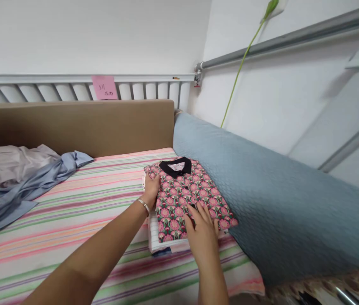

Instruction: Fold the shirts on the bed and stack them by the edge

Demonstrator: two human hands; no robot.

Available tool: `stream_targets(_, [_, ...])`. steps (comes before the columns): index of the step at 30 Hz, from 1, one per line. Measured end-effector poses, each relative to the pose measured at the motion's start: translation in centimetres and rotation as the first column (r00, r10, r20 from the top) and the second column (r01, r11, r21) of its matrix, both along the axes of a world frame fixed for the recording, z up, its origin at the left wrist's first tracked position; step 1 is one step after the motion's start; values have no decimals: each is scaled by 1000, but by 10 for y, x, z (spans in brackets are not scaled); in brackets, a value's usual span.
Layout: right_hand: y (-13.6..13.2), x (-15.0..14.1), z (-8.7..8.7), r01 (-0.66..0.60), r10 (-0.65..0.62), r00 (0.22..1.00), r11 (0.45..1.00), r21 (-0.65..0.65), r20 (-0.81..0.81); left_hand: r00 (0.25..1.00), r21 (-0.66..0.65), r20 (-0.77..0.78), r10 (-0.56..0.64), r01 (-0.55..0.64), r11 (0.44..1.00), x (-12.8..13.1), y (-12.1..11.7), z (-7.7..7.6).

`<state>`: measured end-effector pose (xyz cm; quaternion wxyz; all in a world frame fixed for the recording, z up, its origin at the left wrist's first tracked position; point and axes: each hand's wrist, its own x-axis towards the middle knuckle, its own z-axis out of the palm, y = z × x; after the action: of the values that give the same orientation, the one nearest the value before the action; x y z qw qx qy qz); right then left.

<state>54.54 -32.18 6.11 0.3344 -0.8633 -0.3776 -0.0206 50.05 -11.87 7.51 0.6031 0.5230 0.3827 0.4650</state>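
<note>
A folded pink floral shirt (pixel 192 190) with a black collar lies on top of a small stack of folded white clothes (pixel 154 237) on the striped bed sheet (pixel 71 212). My left hand (pixel 151 188) presses against the shirt's left edge, fingers curled onto the fabric, a bracelet on the wrist. My right hand (pixel 202 228) lies flat on the shirt's near edge with fingers spread.
Loose grey and blue garments (pixel 27 178) are heaped at the left of the bed. A tan headboard (pixel 78 123) stands behind, a blue quilted cushion (pixel 277 199) runs along the right wall. A pink note (pixel 104 87) hangs on the white rail.
</note>
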Motion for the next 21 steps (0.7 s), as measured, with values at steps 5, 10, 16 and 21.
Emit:
stream_targets(5, [0, 0, 4, -19, -11, 991, 974, 225, 130, 996, -99, -66, 64, -70, 993, -55, -32, -1])
stream_targets(10, [8, -16, 9, -166, 145, 981, 971, 171, 125, 991, -40, -103, -83, 79, 996, -86, -99, -29])
stream_targets(16, [15, -25, 7, -304, 298, 949, 951, 55, 102, 985, 114, -156, -77, 95, 989, -61, -137, -49])
stream_targets(21, [16, -28, 9, -327, 320, 943, 943, 65, 94, 980, 67, -174, -93, 106, 992, -75, -116, -40])
